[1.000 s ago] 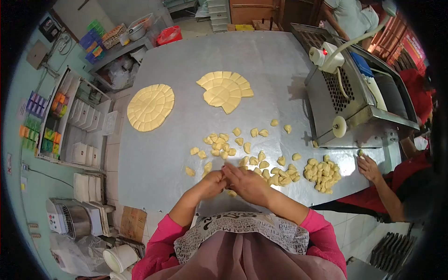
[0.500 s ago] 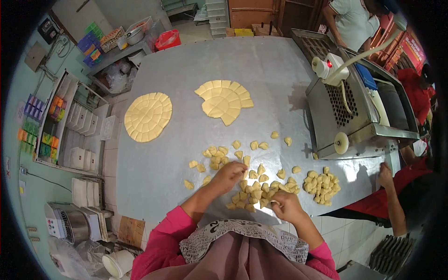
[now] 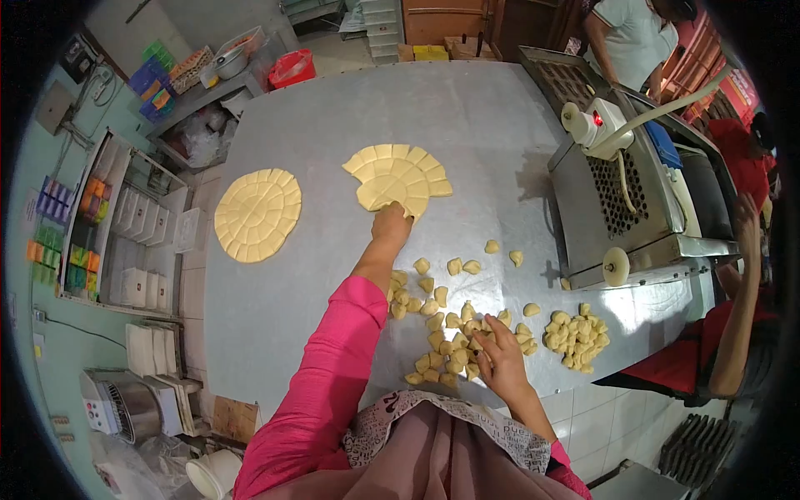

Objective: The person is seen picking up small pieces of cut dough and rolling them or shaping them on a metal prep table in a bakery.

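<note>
Landmark: the fan-shaped scored dough round, lying flat on the steel table, its outline stepped and notched. The left hand is at the near edge of this round, fingers bent downward; the back of the hand covers the fingertips, so I cannot tell how far the grip is closed or whether dough is pinched in it. The right hand is nearer the wearer than the round and to its right, fingers parted over loose dough pieces; no piece is seen clasped (the palm side is turned away). Some of these pieces are hidden under that hand, others behind the left forearm.

Left of the round: a full scored dough round, entirely in view. Nearer and farther right: a compact heap of dough pieces, too tightly packed to count. Right of the round: a steel machine with a perforated side panel. Beyond its near end, a co-worker's raised forearm; the body fades into the dark lens rim.
</note>
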The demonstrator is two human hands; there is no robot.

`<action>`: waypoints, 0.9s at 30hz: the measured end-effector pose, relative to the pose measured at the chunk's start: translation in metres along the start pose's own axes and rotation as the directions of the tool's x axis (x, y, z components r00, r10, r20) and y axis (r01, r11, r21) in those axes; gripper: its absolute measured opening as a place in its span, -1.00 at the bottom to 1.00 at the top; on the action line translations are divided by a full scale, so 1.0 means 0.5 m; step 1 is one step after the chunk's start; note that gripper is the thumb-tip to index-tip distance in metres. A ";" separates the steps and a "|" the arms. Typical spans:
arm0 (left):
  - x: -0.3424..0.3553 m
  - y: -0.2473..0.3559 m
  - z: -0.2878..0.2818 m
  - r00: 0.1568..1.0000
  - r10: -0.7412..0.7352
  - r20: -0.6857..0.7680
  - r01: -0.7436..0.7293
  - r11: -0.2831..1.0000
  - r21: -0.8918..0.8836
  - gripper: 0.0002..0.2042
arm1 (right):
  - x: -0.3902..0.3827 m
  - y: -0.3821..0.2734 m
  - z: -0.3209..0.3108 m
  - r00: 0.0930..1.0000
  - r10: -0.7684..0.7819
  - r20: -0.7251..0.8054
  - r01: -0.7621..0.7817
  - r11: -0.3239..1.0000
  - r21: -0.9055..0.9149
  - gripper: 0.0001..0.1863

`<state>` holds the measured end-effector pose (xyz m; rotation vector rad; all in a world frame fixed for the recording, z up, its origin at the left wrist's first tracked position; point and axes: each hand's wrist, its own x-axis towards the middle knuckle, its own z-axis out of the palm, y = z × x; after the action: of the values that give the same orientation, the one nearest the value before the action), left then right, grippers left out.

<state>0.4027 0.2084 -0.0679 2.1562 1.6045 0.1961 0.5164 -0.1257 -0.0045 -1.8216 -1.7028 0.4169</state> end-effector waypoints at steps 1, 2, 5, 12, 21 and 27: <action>0.002 -0.022 0.014 1.000 -0.004 -0.004 0.004 1.000 0.000 -0.66 | 0.004 -0.007 0.003 1.000 -0.022 0.018 0.022 1.000 0.014 -0.54; -0.004 -0.055 0.020 0.997 -0.005 -0.074 -0.006 0.990 -0.138 -0.68 | 0.006 -0.015 0.003 0.998 -0.049 0.035 0.047 0.998 0.031 -0.55; -0.055 -0.117 0.003 0.994 -0.093 0.054 0.107 0.827 -0.553 -0.74 | 0.002 -0.011 0.002 0.995 -0.092 0.032 0.090 0.995 0.051 -0.56; -0.324 -0.144 -0.101 0.844 -0.009 0.537 0.535 -0.067 -0.842 -0.84 | 0.017 -0.024 -0.005 0.980 -0.183 0.071 0.179 0.982 0.060 -0.60; -0.541 -0.017 -0.136 0.828 0.396 0.396 0.032 0.672 -0.740 -0.85 | 0.066 -0.145 0.021 0.842 -0.436 0.317 0.478 0.876 -0.066 -0.47; -0.534 0.004 -0.127 0.771 0.440 0.460 -0.111 0.804 -0.584 -0.85 | 0.025 -0.124 0.024 0.879 -0.226 0.421 0.305 0.944 -0.130 -0.63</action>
<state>0.2968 -0.0256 0.0288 1.7610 0.7426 0.0493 0.4621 -0.1116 0.0266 -1.6736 -2.3168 0.5524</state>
